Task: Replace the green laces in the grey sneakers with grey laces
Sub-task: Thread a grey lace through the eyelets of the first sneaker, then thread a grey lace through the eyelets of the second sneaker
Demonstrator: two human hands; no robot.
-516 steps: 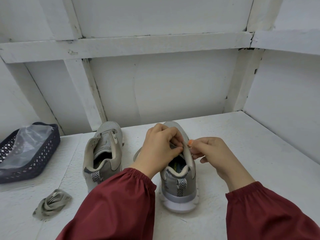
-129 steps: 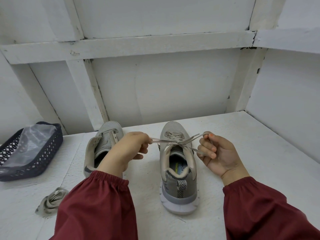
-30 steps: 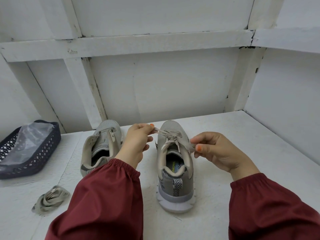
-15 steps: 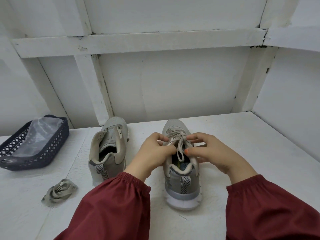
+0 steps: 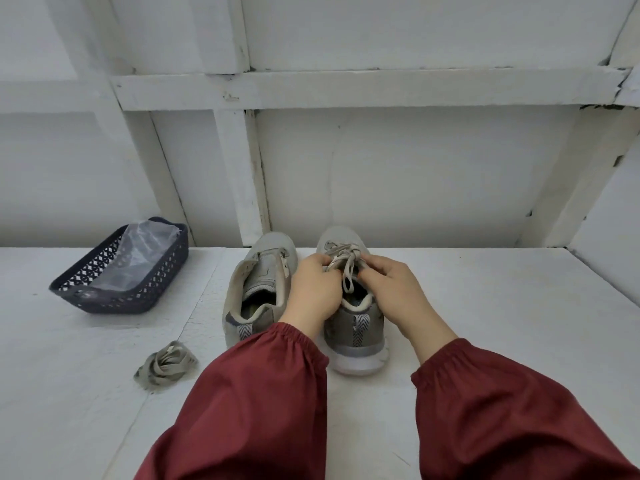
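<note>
The right sneaker [image 5: 354, 336] is placed on the white desk [image 5: 502, 306], directly in front of the person. Its long axis runs away from the person: the toe is pointed to the wall [image 5: 415, 174] and the heel is turned to the camera. The grey lace [image 5: 341, 259] is threaded on its upper and crossed into a knot, and two loose ends are hung down over the opening.

The sneaker is held between both hands. The grip of the left hand [image 5: 317, 285] is narrow, with fingers curled, and the lace is pinched at the left side of the knot. The grip of the right hand [image 5: 391, 289] is curled in the same way at the right side of the knot, on the lace. Dark red sleeves [image 5: 263, 393] are worn.

The left sneaker [image 5: 258, 289] is set just beside, parallel, toe also to the wall. A bundled green lace [image 5: 166, 365] is laid near it. A dark basket [image 5: 114, 296] with a clear plastic bag [image 5: 138, 251] is seen further left.
</note>
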